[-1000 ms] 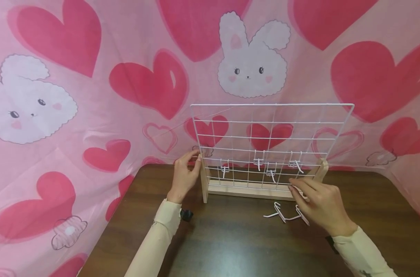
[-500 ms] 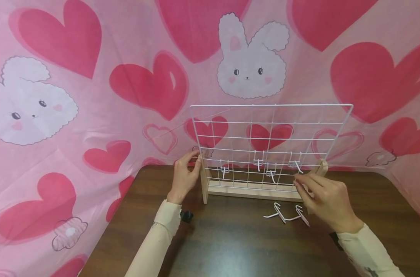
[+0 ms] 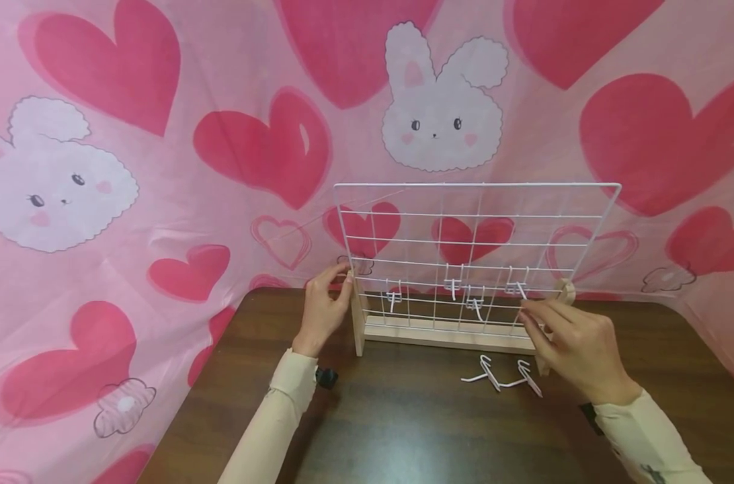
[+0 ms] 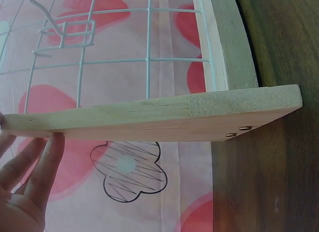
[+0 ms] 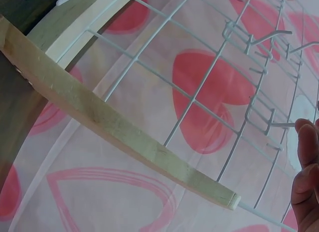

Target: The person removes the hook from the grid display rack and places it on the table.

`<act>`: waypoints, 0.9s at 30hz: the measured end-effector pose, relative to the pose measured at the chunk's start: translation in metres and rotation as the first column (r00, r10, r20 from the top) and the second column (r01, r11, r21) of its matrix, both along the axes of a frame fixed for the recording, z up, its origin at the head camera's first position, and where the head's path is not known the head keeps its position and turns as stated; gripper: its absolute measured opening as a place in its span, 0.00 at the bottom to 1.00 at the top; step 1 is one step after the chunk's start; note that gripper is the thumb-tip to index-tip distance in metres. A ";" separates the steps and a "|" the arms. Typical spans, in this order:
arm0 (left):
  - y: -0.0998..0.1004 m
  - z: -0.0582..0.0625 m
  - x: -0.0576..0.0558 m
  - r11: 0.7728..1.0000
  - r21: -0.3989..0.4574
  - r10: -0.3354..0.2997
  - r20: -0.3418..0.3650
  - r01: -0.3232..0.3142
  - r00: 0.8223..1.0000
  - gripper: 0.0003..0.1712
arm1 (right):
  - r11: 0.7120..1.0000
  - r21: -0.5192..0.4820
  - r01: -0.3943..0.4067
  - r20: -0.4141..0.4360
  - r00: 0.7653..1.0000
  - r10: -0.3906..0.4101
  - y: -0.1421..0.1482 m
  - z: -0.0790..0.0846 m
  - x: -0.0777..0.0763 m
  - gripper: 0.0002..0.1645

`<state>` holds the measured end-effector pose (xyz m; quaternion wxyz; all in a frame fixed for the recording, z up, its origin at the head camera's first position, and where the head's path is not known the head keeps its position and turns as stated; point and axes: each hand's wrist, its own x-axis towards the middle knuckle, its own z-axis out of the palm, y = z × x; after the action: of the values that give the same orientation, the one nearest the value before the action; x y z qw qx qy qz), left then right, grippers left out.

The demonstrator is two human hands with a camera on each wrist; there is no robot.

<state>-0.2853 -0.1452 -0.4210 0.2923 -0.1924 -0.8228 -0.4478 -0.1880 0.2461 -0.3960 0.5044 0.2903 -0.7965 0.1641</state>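
Observation:
A white wire grid rack (image 3: 476,243) stands in a pale wooden base on the table. My left hand (image 3: 326,306) pinches the top of its left wooden upright; in the left wrist view the fingers (image 4: 42,169) lie against the upright's outer face (image 4: 149,124). My right hand (image 3: 579,343) is at the grid's lower right. Its thumb and fingertips pinch the prong end of a white hook (image 3: 515,288) hung on the wires, also seen in the right wrist view beside the fingers (image 5: 305,142).
Other white hooks hang on the grid: a left one (image 3: 394,296), an upper middle one (image 3: 453,287) and a lower middle one (image 3: 475,304). Two loose hooks (image 3: 489,374) lie on the brown table (image 3: 379,430) before the rack. A pink heart-patterned cloth (image 3: 240,40) hangs behind.
My right hand has moved up and right, from the lower wires to the prong of the right-hand hook. The left hand stays on the upright.

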 end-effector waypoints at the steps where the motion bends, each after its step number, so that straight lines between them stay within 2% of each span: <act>1: 0.000 0.000 0.000 1.000 0.000 0.000 0.000 0.000 1.000 0.14 | 1.000 -0.001 0.002 0.004 1.000 -0.002 0.000 0.000 0.000 0.23; 10: -0.001 -0.001 -0.001 1.000 0.007 -0.001 0.008 0.001 1.000 0.13 | 1.000 -0.020 0.007 0.038 0.999 -0.006 0.003 0.000 -0.007 0.24; 20: 0.000 -0.001 -0.001 1.000 0.010 -0.001 0.026 0.001 1.000 0.13 | 0.999 -0.038 0.026 0.036 0.999 -0.024 0.008 -0.009 -0.020 0.25; 27: 0.000 -0.001 -0.002 1.000 0.007 0.000 -0.011 0.000 1.000 0.13 | 0.998 -0.055 0.013 0.035 0.999 -0.011 0.007 -0.009 -0.022 0.25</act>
<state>-0.2871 -0.1452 -0.4223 0.2975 -0.1939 -0.8196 -0.4497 -0.2102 0.2529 -0.4055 0.4992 0.2685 -0.8021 0.1879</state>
